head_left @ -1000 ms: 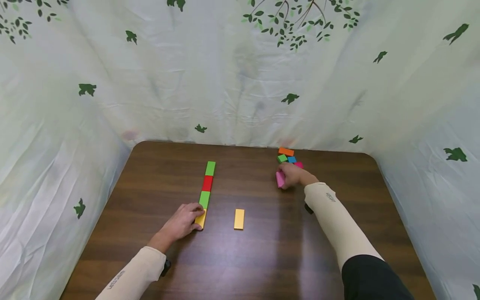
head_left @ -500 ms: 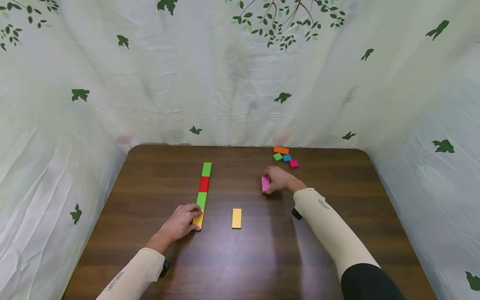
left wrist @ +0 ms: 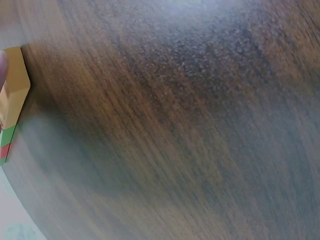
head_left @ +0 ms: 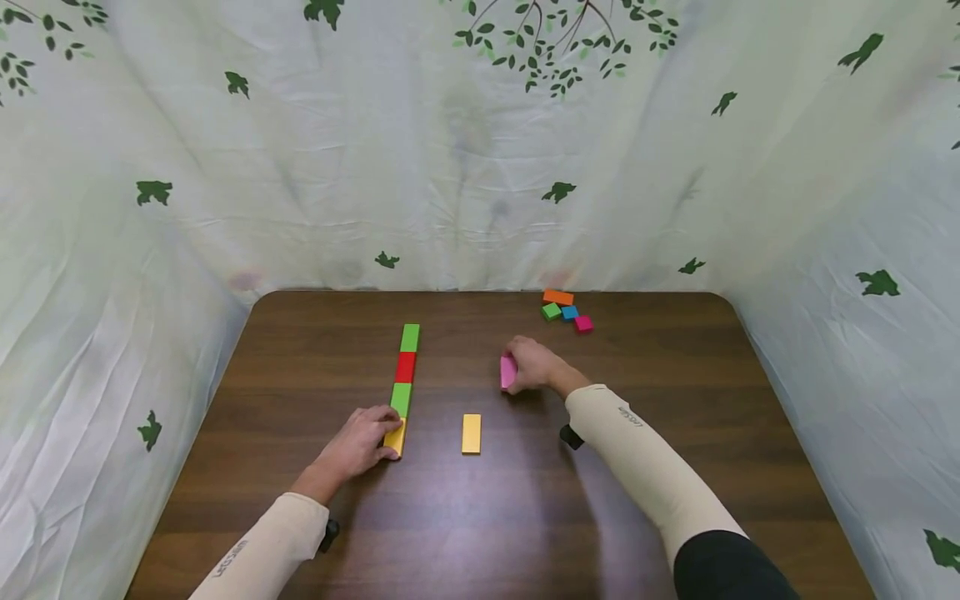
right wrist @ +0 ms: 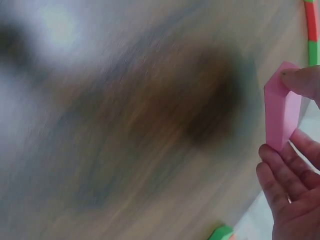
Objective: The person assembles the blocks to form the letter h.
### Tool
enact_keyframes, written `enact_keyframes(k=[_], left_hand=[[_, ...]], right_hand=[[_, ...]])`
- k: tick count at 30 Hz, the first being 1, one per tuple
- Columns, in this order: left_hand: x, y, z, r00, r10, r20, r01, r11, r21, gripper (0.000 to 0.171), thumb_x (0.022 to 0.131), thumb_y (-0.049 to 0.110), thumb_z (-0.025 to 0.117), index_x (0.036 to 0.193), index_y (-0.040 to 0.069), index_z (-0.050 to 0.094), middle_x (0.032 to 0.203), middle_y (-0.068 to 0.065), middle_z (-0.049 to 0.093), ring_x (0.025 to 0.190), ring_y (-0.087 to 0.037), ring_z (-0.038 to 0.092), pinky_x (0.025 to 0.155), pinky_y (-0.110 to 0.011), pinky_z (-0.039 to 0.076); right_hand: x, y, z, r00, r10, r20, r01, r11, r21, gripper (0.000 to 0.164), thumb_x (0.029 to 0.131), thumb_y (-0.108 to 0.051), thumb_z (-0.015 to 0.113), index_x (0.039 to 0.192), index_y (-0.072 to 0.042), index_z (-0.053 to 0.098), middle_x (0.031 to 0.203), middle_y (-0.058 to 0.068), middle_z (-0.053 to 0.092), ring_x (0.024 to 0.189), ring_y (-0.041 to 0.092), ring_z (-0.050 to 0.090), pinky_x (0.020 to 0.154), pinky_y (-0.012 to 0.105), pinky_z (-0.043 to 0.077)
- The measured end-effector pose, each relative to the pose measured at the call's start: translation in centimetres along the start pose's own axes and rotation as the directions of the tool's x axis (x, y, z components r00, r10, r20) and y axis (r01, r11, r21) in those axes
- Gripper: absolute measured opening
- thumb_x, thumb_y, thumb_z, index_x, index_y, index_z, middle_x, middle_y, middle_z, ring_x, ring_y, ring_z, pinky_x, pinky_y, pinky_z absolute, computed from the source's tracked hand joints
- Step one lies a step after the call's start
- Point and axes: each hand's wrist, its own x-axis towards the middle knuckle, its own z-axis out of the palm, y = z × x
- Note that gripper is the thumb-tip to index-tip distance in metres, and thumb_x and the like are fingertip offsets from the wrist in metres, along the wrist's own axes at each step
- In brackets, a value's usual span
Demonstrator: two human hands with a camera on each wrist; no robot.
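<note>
Right hand (head_left: 534, 365) grips pink rectangular block (head_left: 507, 373)
Held at one o'clock from the loose yellow block (head_left: 471, 434); left hand (head_left: 362, 440) pinches yellow end block (head_left: 397, 436), abutting green block (head_left: 401, 399) at twelve o'clock.

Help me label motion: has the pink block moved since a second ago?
Yes: in the head view, the pink block moved left relative to the lone yellow block.

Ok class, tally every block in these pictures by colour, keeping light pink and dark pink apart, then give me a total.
Green blocks: 3
Yellow blocks: 2
Red block: 1
Light pink block: 1
Dark pink block: 1
Blue block: 1
Orange block: 1
Total: 10
</note>
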Motion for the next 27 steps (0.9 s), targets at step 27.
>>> enact_keyframes(k=[27], left_hand=[[0.0, -0.1, 0.0, 1.0, -0.017, 0.001, 0.017, 1.0, -0.02, 0.049, 0.07, 0.026, 0.085, 0.106, -0.004, 0.071, 0.107, -0.011, 0.061, 0.103, -0.029, 0.057, 0.085, -0.046, 0.044]], right_hand=[[1.0, -4.3, 2.3, 1.0, -0.002, 0.0, 0.002, 0.999, 0.048, 0.06, 0.073, -0.028, 0.083, 0.122, -0.003, 0.058, 0.109, 0.006, 0.055, 0.094, 0.019, 0.051, 0.082, 0.03, 0.046]])
